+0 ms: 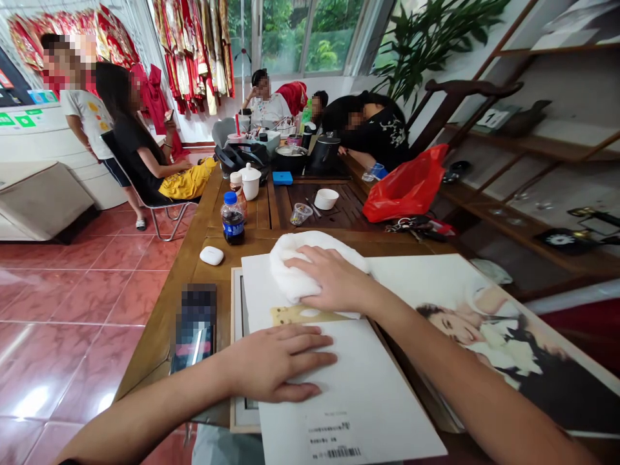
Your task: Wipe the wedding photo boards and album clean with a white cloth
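A white board with a printed barcode label near its lower edge lies on the table in front of me. My left hand rests flat on it, fingers stretched out. A bunched white towel covers the board's far end. Over the towel my right hand is bent, gripping it and pressing down. Between my hands a yellow patterned patch shows, partly hidden. Beneath the board, a light wooden frame sticks out on the left.
A large photo print lies at right. A phone, white earbud case and blue-capped bottle stand left. Farther back are a white bowl, red plastic bag and keys. Several people sit or stand beyond.
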`<state>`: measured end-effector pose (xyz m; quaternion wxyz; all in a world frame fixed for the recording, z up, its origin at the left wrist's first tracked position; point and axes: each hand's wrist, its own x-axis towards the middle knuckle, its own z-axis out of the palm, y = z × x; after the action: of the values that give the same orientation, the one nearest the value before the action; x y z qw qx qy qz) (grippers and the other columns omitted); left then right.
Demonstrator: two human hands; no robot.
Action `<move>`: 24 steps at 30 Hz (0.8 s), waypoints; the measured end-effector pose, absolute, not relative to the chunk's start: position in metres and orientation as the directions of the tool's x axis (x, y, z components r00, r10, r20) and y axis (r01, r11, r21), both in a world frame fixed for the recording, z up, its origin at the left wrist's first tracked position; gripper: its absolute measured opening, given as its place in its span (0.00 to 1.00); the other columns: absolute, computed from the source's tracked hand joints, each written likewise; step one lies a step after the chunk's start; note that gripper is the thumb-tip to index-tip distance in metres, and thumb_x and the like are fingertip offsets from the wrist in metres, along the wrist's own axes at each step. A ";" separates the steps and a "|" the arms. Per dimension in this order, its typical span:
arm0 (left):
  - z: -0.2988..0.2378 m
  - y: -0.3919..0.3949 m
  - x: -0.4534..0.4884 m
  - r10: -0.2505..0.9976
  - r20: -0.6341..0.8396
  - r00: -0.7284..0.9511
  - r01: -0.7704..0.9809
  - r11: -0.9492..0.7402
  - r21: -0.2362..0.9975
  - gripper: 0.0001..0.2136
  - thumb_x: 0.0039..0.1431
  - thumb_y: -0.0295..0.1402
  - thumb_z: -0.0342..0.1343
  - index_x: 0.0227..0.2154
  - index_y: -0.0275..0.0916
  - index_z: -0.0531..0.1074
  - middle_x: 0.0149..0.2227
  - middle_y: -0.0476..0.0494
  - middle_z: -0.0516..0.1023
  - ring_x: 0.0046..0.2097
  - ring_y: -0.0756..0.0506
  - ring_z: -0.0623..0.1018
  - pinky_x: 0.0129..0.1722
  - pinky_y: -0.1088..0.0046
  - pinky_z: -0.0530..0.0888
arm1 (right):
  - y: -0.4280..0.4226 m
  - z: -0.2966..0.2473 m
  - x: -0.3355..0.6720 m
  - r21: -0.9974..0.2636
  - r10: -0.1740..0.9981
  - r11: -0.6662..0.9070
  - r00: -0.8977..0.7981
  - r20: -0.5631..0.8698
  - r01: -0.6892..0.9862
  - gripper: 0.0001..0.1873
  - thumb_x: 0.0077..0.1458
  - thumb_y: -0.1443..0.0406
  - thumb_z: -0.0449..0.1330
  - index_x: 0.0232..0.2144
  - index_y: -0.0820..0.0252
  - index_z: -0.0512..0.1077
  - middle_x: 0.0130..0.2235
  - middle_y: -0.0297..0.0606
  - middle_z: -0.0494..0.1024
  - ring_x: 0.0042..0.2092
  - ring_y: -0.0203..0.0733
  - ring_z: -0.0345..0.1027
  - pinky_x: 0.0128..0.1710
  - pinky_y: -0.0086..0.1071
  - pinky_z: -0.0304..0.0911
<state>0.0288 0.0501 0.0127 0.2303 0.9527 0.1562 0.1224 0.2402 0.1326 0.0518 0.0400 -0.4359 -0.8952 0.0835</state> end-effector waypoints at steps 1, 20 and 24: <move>0.012 0.050 0.029 0.353 0.162 0.921 0.240 -0.844 0.479 0.24 0.72 0.44 0.47 0.64 0.36 0.62 0.69 0.37 0.62 0.69 0.40 0.62 0.69 0.62 0.60 | 0.130 0.050 0.235 -0.190 0.764 0.635 -0.645 0.011 0.749 0.37 0.50 0.59 0.64 0.62 0.56 0.66 0.63 0.53 0.64 0.64 0.63 0.56 0.59 0.57 0.54; 0.013 0.050 0.029 0.360 0.152 0.921 0.249 -0.841 0.481 0.24 0.71 0.43 0.49 0.64 0.37 0.64 0.68 0.37 0.62 0.68 0.40 0.64 0.69 0.63 0.60 | 0.138 0.038 0.237 -0.174 0.742 0.670 -0.656 0.138 0.722 0.35 0.52 0.60 0.64 0.63 0.54 0.67 0.64 0.54 0.66 0.63 0.63 0.58 0.59 0.60 0.53; 0.014 0.051 0.029 0.350 0.159 0.923 0.237 -0.844 0.482 0.24 0.71 0.43 0.49 0.63 0.36 0.64 0.68 0.36 0.64 0.69 0.40 0.64 0.69 0.64 0.60 | 0.127 0.037 0.225 -0.209 0.656 0.752 -0.741 0.142 0.625 0.36 0.49 0.60 0.65 0.62 0.51 0.68 0.64 0.51 0.66 0.63 0.59 0.58 0.60 0.56 0.51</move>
<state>0.0291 0.0506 0.0143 0.2332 0.9525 0.1539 0.1214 0.2249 0.1267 0.0372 0.1037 -0.3442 -0.9302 0.0737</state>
